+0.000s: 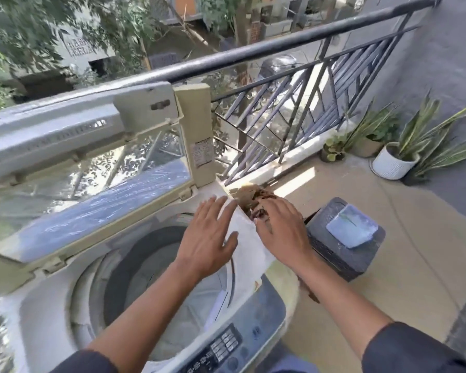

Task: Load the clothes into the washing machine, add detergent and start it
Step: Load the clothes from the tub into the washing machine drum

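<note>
On a sunlit balcony, we stand over a top-loading washing machine (51,300) with its lid (86,189) raised and leaning back toward the black railing (280,49). The round drum (145,265) below us is open; we can make out a little pale fabric low inside it, but not clearly.

A white cloth (246,243) lies draped over the machine's right-hand rim, beside the control panel (234,343). Its long axis runs from the far right corner of the machine back toward us, with the near end slipping down into the drum. At its far end sits a brown, crumpled bundle (256,197), either a second garment or a printed part of the first; we cannot tell which.

Our left hand (207,238) lies spread and nearly flat, fingers straight, resting on the white cloth and gripping nothing. Our right hand (280,232) curls its fingers around the brown bundle.

We judge the cloth to be light, soft and limp, so it will sag and trail wherever it is unsupported. Gathering it near the middle, with the bundled far end held too, should carry it into the drum without an end catching on the rim.

A dark lidded bin (345,238) stands on the floor to the right, with potted plants (396,157) beyond.
</note>
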`<state>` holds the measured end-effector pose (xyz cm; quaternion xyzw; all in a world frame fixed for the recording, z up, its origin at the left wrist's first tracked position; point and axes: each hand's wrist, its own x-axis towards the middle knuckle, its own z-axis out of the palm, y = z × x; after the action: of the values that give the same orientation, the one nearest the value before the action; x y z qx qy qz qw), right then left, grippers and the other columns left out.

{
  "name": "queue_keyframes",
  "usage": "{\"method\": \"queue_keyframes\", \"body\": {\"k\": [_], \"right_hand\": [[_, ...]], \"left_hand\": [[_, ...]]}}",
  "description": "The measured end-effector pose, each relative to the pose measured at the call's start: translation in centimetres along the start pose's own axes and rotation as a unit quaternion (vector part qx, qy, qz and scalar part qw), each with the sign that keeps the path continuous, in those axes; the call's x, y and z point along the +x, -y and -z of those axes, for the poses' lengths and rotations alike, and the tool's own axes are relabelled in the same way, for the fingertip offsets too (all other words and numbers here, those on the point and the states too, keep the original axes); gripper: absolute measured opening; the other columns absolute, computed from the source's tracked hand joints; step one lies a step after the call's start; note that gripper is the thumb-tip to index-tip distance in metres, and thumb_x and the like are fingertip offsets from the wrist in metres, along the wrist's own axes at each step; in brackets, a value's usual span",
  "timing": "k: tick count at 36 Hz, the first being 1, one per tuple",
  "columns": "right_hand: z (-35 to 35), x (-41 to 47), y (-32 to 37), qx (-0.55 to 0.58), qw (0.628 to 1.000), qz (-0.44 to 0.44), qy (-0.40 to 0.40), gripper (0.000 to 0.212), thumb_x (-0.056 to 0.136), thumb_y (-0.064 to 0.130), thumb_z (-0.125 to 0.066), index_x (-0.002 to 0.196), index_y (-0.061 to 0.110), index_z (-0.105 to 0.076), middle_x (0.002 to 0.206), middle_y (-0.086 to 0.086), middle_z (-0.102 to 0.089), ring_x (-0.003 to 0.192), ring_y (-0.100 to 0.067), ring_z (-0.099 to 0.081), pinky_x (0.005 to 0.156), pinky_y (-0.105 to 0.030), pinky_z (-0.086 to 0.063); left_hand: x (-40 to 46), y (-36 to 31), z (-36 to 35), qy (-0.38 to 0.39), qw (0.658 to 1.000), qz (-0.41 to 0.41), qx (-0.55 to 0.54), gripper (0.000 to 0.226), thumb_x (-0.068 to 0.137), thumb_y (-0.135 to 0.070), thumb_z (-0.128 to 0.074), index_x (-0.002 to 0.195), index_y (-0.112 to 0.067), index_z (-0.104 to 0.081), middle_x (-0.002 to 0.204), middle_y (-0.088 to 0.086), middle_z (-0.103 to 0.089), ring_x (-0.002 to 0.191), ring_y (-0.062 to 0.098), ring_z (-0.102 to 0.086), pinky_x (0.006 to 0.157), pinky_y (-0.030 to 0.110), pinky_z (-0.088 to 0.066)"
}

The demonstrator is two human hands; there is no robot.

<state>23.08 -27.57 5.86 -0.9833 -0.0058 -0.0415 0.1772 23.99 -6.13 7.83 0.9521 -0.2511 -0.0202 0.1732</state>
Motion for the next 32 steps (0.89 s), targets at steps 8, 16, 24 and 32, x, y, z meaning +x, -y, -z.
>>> {"method": "queue_keyframes", "body": {"k": [8, 16, 24, 32], "right_hand": [[-2.0, 6.5, -9.4, 0.027, 0.997, -0.035, 0.067, 0.029, 0.098, 0.037, -0.058, 0.126, 0.03, -0.061, 0.124, 0.003, -0.066, 0.119, -0.026, -0.057, 0.098, -0.042, -0.049], [-7.4, 11.5, -16.1, 0.047, 0.975, -0.055, 0.209, 0.05, 0.099, 0.042, -0.046, 0.147, 0.029, -0.051, 0.141, -0.002, -0.062, 0.128, -0.03, -0.057, 0.102, -0.046, -0.053], [-13.9, 15.2, -20.0, 0.038, 0.951, 0.011, 0.306, 0.037, 0.1, 0.041, -0.052, 0.131, 0.022, -0.057, 0.122, -0.006, -0.066, 0.112, -0.032, -0.061, 0.088, -0.046, -0.055], [-20.1, 20.2, -19.8, 0.032, 0.945, 0.063, 0.319, 0.061, 0.102, 0.038, -0.056, 0.157, 0.02, -0.035, 0.142, -0.015, -0.054, 0.127, -0.036, -0.054, 0.099, -0.049, -0.05]], "left_hand": [[11.0, -3.6, -3.7, 0.053, 0.998, 0.007, -0.017, 0.06, 0.099, -0.032, -0.055, 0.156, -0.017, -0.045, 0.153, 0.008, -0.054, 0.142, 0.03, -0.047, 0.123, 0.04, -0.034], [19.2, -3.4, -9.1, 0.217, 0.969, 0.119, -0.022, 0.068, 0.1, -0.036, -0.055, 0.161, -0.025, -0.028, 0.161, 0.007, -0.041, 0.137, 0.035, -0.053, 0.103, 0.049, -0.053], [23.6, -0.5, -14.8, 0.294, 0.916, 0.259, -0.082, 0.08, 0.098, -0.039, -0.062, 0.165, -0.022, -0.021, 0.166, 0.013, -0.034, 0.145, 0.035, -0.045, 0.117, 0.045, -0.044], [24.0, 1.7, -19.1, 0.263, 0.879, 0.37, -0.148, 0.08, 0.099, -0.036, -0.062, 0.165, -0.016, -0.023, 0.171, 0.01, -0.03, 0.154, 0.032, -0.033, 0.121, 0.042, -0.033]]}}
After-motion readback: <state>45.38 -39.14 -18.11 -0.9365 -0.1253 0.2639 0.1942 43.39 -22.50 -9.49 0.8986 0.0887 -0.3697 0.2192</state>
